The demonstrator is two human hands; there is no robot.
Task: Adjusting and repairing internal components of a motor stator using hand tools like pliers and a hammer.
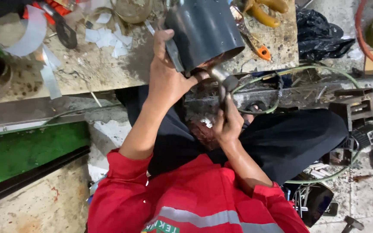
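My left hand (165,77) is closed around the side of a dark grey cylinder (203,30), holding it tilted over the edge of a worn wooden workbench (91,69). Reddish-brown material shows inside the cylinder's lower open end. My right hand (227,123) grips the dark handle of a hammer-like tool, whose metal head (223,77) sits right at the cylinder's lower rim. Red sleeves cover both upper arms, and black trousers lie below the hands.
White paper scraps (109,39), a glass jar (132,8), yellow-handled pliers (266,11) and an orange-handled tool (262,51) lie on the bench. A black bag (320,30) and green cable (307,69) are at right, near black plastic parts (355,108). A green board (22,151) lies at left.
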